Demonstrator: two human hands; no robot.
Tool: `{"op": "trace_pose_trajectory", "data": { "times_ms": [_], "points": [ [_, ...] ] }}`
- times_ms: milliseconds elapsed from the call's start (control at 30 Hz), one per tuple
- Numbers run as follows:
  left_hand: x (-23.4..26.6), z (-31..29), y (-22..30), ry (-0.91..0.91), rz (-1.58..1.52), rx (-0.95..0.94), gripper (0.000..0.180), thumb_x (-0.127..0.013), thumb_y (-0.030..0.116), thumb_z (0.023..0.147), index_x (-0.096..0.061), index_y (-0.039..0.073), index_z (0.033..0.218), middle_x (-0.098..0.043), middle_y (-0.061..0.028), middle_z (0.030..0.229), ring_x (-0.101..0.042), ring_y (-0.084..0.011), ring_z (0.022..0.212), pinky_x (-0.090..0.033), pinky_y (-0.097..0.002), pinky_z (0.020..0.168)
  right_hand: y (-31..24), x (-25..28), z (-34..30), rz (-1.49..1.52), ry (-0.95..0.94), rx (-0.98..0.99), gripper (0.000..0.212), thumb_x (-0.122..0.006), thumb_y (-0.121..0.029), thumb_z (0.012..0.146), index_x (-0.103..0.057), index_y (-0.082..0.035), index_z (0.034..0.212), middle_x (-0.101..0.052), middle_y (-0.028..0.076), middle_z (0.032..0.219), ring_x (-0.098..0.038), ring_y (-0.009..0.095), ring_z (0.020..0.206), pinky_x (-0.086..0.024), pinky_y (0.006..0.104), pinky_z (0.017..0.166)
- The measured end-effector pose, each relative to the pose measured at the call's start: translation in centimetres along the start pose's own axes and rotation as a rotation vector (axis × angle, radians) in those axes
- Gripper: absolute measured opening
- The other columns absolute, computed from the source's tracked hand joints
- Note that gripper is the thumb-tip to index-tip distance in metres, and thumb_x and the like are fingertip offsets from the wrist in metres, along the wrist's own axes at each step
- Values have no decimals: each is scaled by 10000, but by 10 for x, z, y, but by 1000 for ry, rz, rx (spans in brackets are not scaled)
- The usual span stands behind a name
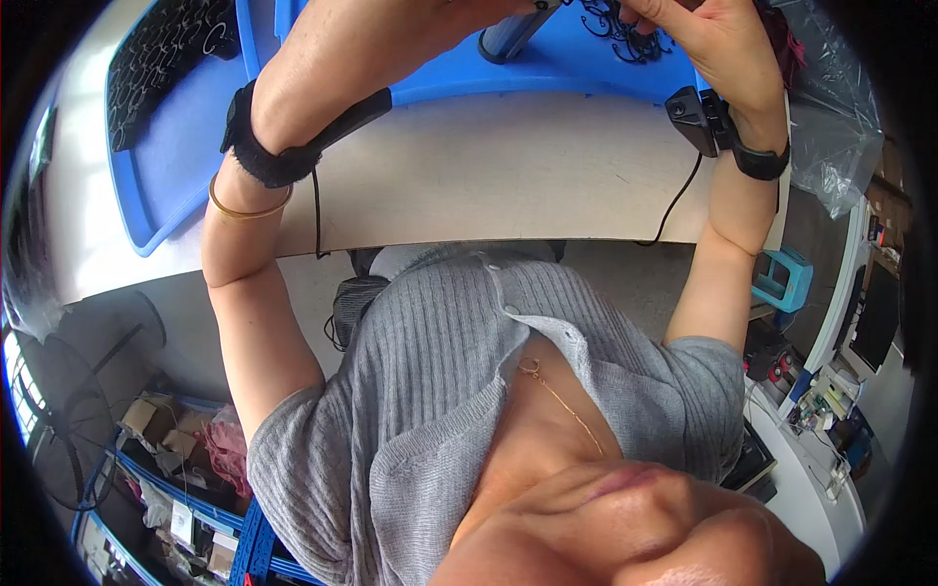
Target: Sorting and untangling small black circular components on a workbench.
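My left hand [464, 14] reaches to the top edge, beside the upper end of a grey post [512, 39] with a dark round base. Its fingers are cut off by the picture's edge. My right hand [718, 39] is at the top right with fingers curled in, the tips close to a tangled heap of small black hook-shaped pieces [630, 37]. What those fingers pinch, if anything, is hidden. Post and heap both stand on a blue tray [576, 73]. Straps with small black devices circle both my wrists.
Another blue tray [181, 146] at the left holds rows of black curled pieces [166, 73]. A pale table [508, 156] runs along my front, with thin black cables hanging over its edge. Clear plastic [835, 127] lies at the right, and a turquoise stool [785, 278] stands below.
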State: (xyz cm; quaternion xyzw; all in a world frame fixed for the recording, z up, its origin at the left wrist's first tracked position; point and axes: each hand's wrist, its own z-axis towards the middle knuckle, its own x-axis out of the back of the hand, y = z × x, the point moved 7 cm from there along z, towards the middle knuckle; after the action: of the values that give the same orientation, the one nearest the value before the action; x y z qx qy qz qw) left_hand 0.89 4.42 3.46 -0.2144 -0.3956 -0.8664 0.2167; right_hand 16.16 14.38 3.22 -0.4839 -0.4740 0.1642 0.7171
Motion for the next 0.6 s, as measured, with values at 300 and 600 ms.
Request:
{"op": "trace_pose_trajectory", "data": {
  "times_ms": [300, 600],
  "points": [
    [0, -1, 0, -25, 46, 25, 532, -795, 3, 805, -599, 55, 1297, -761, -128, 1123, -741, -263, 1031, -565, -359, 869, -6, -8, 0, -53, -21, 1, 241, -723, -165, 983, -710, 16, 1142, -710, 23, 885, -615, 64, 748, -510, 227, 667],
    [0, 1, 5, -38, 158, 43, 545, -825, 23, 779, -615, 46, 1281, -749, -128, 1154, -728, -272, 1021, -568, -365, 877, 1, -5, 1, -56, -27, -6, 224, -714, -140, 980, -714, 23, 1134, -713, 30, 877, -626, 70, 742, -515, 226, 667]
  ]
}}
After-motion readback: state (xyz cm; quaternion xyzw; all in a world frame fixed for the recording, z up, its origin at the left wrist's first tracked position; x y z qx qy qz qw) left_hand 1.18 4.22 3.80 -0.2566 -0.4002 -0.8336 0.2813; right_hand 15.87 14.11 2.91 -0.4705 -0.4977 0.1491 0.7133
